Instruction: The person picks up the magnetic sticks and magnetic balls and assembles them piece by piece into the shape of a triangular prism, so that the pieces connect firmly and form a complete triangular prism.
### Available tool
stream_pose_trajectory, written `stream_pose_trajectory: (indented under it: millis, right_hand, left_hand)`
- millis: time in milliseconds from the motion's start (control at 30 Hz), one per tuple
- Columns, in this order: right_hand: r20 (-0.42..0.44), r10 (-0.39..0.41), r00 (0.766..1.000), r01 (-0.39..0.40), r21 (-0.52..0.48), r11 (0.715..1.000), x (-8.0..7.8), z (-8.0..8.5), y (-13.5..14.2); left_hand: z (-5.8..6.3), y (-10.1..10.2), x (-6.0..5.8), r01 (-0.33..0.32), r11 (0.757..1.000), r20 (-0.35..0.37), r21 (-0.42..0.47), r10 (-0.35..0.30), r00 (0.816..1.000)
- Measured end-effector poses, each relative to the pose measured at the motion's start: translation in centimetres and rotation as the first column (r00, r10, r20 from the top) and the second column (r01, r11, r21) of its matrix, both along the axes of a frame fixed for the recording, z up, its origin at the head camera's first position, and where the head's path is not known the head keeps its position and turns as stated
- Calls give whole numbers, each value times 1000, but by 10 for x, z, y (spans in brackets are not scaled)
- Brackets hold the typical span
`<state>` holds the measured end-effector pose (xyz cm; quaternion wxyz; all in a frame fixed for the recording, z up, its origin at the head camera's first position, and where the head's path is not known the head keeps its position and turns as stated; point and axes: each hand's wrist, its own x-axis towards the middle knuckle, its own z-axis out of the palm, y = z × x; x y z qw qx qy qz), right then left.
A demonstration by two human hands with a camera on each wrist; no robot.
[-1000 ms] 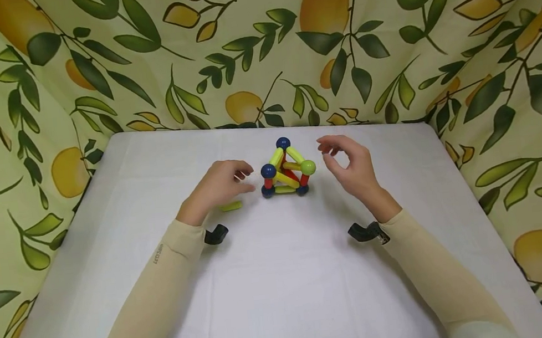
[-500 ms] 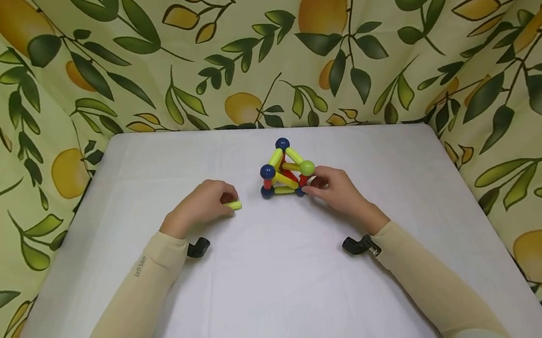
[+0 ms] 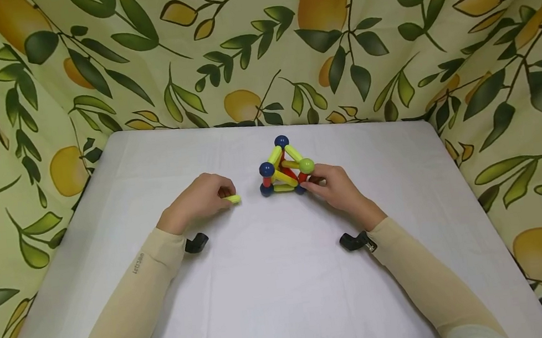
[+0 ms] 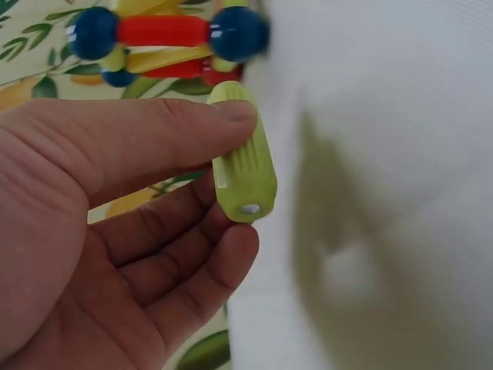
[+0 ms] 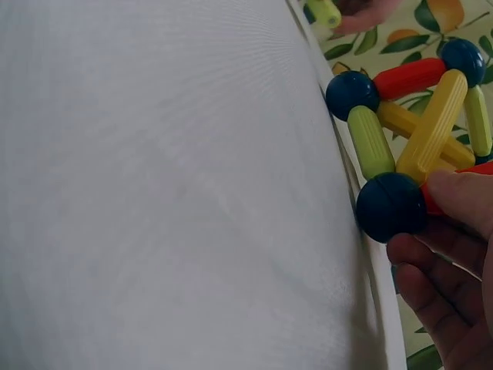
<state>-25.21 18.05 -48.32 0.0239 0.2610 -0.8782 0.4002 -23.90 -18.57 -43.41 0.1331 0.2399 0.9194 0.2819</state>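
Note:
My left hand [image 3: 200, 197] pinches a yellow-green magnetic rod [image 4: 245, 166] between thumb and fingers, a silvery magnet dot showing at its near end. To its right stands a frame of magnetic balls and rods [image 3: 284, 176], built from dark blue balls, one lime ball [image 3: 306, 165] and red, yellow and lime rods. My right hand [image 3: 334, 184] grips the frame at its right front corner, thumb and fingers around the red rod close to a lower blue ball [image 5: 390, 206]. In the left wrist view the frame lies just beyond the held rod, apart from it.
A white cloth covers the table [image 3: 284, 284]. Behind and along both sides hangs a curtain [image 3: 138, 61] with a fruit-and-leaf print. Black camera mounts [image 3: 196, 243] stick out from both wrists.
My left hand has drawn back to the left and forward, taken hold of the lime rod and raised it slightly. My right hand has moved in and gripped the frame's right corner.

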Motion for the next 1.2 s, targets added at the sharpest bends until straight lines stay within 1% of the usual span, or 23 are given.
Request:
stream_pose_trajectory:
  millis: [67, 133, 333, 400, 500, 600, 700, 833, 967, 1100, 1200]
  right_hand:
    - [-6, 3, 1000, -3, 8, 1000, -1, 0, 0]
    - [-13, 6, 1000, -5, 19, 1000, -1, 0, 1]
    - [-28, 1, 1000, 0, 33, 999, 0, -1, 0]
    - [-34, -4, 999, 5, 28, 1000, 1, -1, 0]
    - [-24, -13, 1000, 14, 27, 1000, 2, -1, -1]
    - [-12, -25, 1000, 26, 27, 999, 3, -2, -2]
    - [-9, -31, 999, 31, 21, 999, 4, -1, -2]
    - [-11, -36, 999, 37, 16, 999, 3, 0, -2]
    - [-11, -34, 999, 34, 15, 999, 2, 0, -1]
    - [-20, -28, 999, 28, 3, 1000, 2, -2, 0]
    - [-33, -23, 999, 23, -7, 1000, 2, -4, 1]
  left_hand:
    - [8, 0, -2, -8, 1000, -15, 20, 8, 1000]
    - [18, 1, -3, -11, 999, -32, 41, 13, 999]
    - [55, 13, -5, 18, 996, -106, 84, -9, 994]
    - [65, 20, -7, 38, 995, -133, 92, -26, 991]
    - [76, 31, -9, 84, 993, -168, 85, -69, 983]
    - [86, 44, -11, 132, 989, -198, 70, -116, 973]
    - [94, 55, -15, 158, 985, -214, 62, -142, 966]
    - [100, 71, -24, 193, 980, -220, 41, -179, 959]
    - [102, 87, -31, 236, 971, -192, 29, -226, 955]
    - [97, 102, -37, 265, 964, -172, -4, -261, 950]
    - [92, 110, -40, 280, 959, -181, -48, -284, 942]
